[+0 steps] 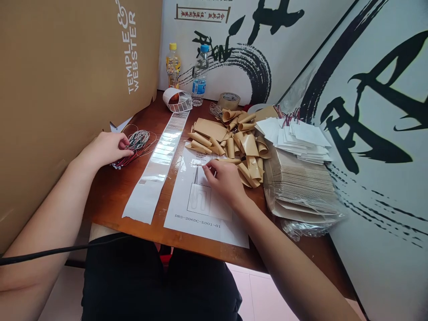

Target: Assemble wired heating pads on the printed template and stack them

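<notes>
My left hand (pixel 109 149) is at a bundle of thin wires (pixel 137 140) on the left of the table, its fingers curled closed on the near wires; red and black leads (pixel 122 161) stick out below. My right hand (pixel 224 177) is over a printed drawing sheet (pixel 187 218), thumb and forefinger pinched on what looks like a small clear label (pixel 198 164). The sheet carries an outlined square with a looping line, partly covered by my right hand. Between my hands runs a strip of clear labels (pixel 163 149) on white backing, unrolling from a roll (pixel 172 96).
Rolled brown paper pieces (pixel 230 147) are heaped beyond my right hand. White wired pads (pixel 301 138) lie on a bagged cardboard stack (pixel 301 178) at right. Two bottles (pixel 199 82) and a tape roll (pixel 230 99) stand behind. A large carton (pixel 83 53) walls the left.
</notes>
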A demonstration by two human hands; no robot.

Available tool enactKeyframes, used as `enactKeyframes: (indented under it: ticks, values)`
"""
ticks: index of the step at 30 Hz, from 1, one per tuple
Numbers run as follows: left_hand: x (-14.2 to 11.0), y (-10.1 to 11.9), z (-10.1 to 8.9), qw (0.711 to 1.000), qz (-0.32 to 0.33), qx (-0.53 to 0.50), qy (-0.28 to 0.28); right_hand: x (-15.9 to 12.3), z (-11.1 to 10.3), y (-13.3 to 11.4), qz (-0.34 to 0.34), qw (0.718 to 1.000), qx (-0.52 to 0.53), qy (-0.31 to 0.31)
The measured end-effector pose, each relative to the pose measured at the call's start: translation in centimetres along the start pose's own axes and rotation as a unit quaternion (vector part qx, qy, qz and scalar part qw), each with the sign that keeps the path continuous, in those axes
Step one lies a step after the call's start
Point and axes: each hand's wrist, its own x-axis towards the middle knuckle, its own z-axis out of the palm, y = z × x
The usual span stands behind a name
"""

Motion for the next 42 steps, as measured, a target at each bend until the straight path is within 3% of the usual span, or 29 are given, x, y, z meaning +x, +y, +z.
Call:
enactKeyframes:
  ticks: [3,8,13,18,23,27,30,32,39,42]
  values:
    - [-0.6,0.1,0.6,1.0,-0.022,-0.016,-0.015,0.0,0.0,-0.1,0.0,1.0,0.0,-0.003]
    - [-1.5,0.6,0.2,0.999,-0.041,-0.003,0.03,0.0,-0.1,0.0,0.002,1.0,0.0,-0.004]
    - [-1.5,1.9,-1.5,0.994,-0.034,0.002,0.107,0.0,-0.1,-0.1,0.001,1.0,-0.002,-0.004]
    - [-1.0,4.7,-3.7,0.98,-0.002,0.001,0.198,0.0,0.0,-0.1,0.0,1.0,-0.004,-0.003]
    - [-1.3,6.7,-5.4,0.95,0.01,-0.096,0.297,0.0,-0.1,0.1,0.0,1.0,-0.003,-0.001]
    - [-1.6,6.0,-5.3,0.962,-0.009,-0.122,0.246,0.0,-0.2,0.1,0.0,1.0,-0.003,-0.002]
    - [-2.0,4.7,-4.4,0.979,-0.039,-0.099,0.174,0.0,-0.2,0.0,-0.001,1.0,-0.001,-0.007]
    - [-2.7,3.9,-3.6,0.979,-0.066,-0.111,0.155,0.0,-0.2,0.0,-0.001,1.0,0.0,-0.01]
    - [-7.8,1.7,0.1,0.976,-0.133,-0.101,0.142,0.0,-0.1,-0.1,0.001,1.0,0.003,-0.014]
    - [-9.7,1.2,1.7,0.988,-0.126,-0.074,0.047,0.0,0.0,-0.1,0.001,1.0,0.004,-0.013]
